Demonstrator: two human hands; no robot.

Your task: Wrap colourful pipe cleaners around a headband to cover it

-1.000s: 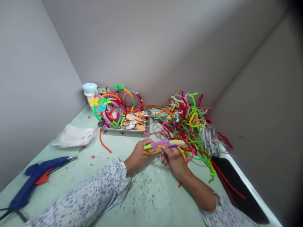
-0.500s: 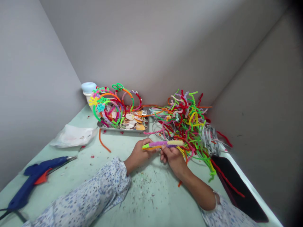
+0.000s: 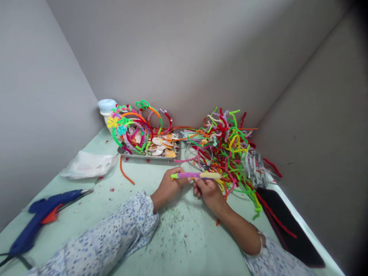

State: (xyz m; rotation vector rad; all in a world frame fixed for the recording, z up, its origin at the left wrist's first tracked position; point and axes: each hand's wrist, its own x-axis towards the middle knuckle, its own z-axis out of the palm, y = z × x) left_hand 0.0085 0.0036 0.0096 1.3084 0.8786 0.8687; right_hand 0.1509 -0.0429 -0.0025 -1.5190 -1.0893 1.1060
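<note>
Between my hands is a fuzzy wrapped band [image 3: 188, 175], lime at its left end, purple in the middle and cream at the right. My left hand [image 3: 170, 184] is closed on its left part. The fingers of my right hand [image 3: 207, 191] pinch it near the join of purple and cream. Behind my right hand lies a heap of colourful pipe cleaners [image 3: 227, 149]. The band's underside is mostly hidden.
A metal tray [image 3: 149, 156] holds shell-like pieces and decorated headbands [image 3: 136, 130]. A blue glue gun [image 3: 37, 222] lies at left, below a plastic bag [image 3: 89, 165]. At right are grey bands [image 3: 254, 168] and a black flat object [image 3: 296, 230].
The band has rolled or tilted slightly in my hands, so less of its orange and dark purple lower side shows. Both hands keep their hold, nearly in the same place.
</note>
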